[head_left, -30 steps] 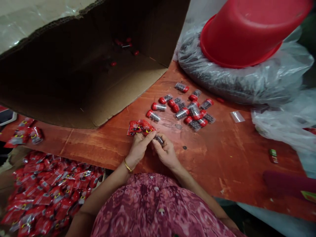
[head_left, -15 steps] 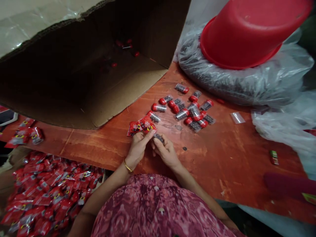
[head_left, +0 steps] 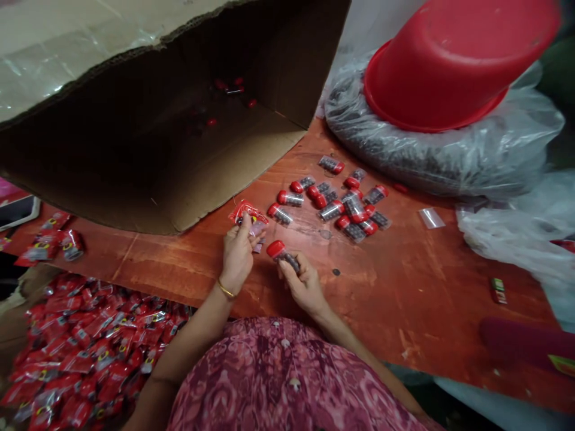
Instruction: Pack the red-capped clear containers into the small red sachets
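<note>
My left hand (head_left: 236, 256) pinches a small red printed plastic packet (head_left: 248, 216) just above the reddish wooden table (head_left: 413, 281). My right hand (head_left: 303, 280) is closed round a small clear vial with a red cap (head_left: 282, 254), its cap pointing toward the packet. The two hands are a short gap apart. Several more red-capped vials (head_left: 341, 200) lie in a loose cluster on the table beyond my hands.
A large open cardboard box (head_left: 148, 137) lies on its side at the back left, with a few vials inside. An upturned red basin (head_left: 449, 60) rests on a full plastic bag (head_left: 440, 149). Many filled red packets (head_left: 85, 353) are heaped at lower left.
My hands have drawn apart: the left lifted the packet up and left, and the vial's red cap now shows in the right hand.
</note>
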`<state>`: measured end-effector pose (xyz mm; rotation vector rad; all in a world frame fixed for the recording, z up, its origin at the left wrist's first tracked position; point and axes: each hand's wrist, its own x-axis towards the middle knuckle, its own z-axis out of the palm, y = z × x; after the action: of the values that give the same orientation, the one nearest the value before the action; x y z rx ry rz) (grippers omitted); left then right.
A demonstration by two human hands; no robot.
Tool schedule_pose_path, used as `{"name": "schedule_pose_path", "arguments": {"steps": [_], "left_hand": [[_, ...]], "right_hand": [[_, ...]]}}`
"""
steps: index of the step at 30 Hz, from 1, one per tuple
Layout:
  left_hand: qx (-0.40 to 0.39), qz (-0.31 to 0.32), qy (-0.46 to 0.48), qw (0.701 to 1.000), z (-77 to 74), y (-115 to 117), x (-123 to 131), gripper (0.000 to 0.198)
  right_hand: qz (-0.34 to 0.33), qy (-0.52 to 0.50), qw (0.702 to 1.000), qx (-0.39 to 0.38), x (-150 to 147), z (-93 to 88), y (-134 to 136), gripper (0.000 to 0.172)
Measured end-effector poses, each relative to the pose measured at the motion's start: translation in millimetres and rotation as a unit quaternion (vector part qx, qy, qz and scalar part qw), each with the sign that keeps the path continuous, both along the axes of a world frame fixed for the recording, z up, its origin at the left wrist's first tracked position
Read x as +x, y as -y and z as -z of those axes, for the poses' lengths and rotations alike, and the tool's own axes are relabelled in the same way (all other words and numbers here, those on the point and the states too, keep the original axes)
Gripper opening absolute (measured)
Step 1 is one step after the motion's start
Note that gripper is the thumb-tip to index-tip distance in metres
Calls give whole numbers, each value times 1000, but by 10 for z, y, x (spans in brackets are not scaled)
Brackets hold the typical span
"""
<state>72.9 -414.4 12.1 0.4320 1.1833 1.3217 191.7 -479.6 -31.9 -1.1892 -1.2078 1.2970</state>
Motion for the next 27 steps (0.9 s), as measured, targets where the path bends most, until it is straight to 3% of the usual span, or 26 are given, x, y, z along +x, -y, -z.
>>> {"name": "schedule_pose_path", "arguments": {"steps": [5,8,12,15,19,24,27], "left_hand": [[-11,74,15,997,-101,-53,-71,39],[13,130,-11,991,-43,-11,-50,36],[70,213,-120,967,76,30,-53,27],[101,294,-258,915,102,28,-73,22],[112,405,-393,818,25,14,-69,24],[197,525,-443,699,-81,-8,-14,27],[215,550,-453,668,-94,-27,5,28]], "right_hand": [[78,-58,995,-36,122,-10,-57,25],[134,-38,990,-5,261,-17,-134,29],[127,-38,990,-45,421,-41,-154,29],[99,-72,989,-80,489,-82,-136,27],[100,-71,990,-63,556,-127,-156,31],[72,-55,995,-37,554,-232,-207,25],[45,-29,999,-6,475,-311,-227,21]]}}
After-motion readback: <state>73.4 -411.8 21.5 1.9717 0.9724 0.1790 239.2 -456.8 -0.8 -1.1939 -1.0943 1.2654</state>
